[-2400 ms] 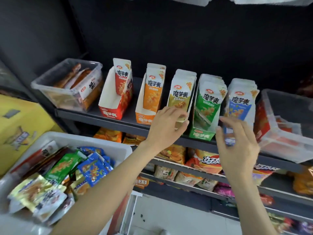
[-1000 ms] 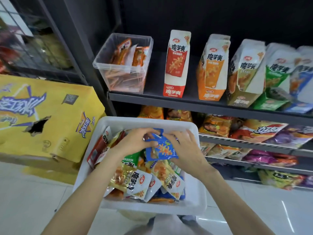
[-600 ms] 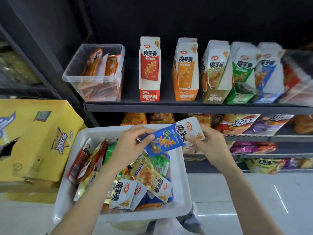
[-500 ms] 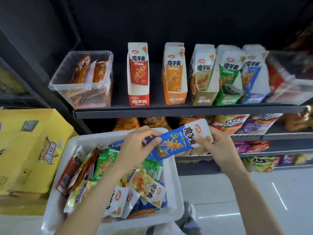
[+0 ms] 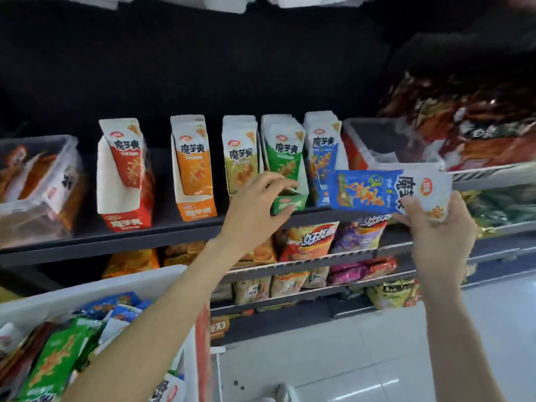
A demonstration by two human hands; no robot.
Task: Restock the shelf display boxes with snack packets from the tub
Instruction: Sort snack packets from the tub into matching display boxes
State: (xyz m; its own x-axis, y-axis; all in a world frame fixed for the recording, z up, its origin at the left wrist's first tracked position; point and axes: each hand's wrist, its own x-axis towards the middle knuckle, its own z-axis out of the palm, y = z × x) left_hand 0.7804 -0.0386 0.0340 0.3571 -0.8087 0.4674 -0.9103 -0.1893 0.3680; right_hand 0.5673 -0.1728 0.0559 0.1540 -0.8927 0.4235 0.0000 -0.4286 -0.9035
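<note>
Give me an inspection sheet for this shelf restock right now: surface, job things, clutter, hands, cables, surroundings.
Surface: dark shelf carries five upright display boxes in a row.
Job's things: blue packet held sideways in front of the blue box; red box looks the least full; white tub at lower left holds mixed packets.
Clutter: clear bins at the shelf's left and right ends.
Hands: right hand pinches the blue packet's white end; left hand holds nothing, fingers at the green box.
Cables: nothing seen.
Surroundings: lower shelves of snack bags, pale tiled floor.
</note>
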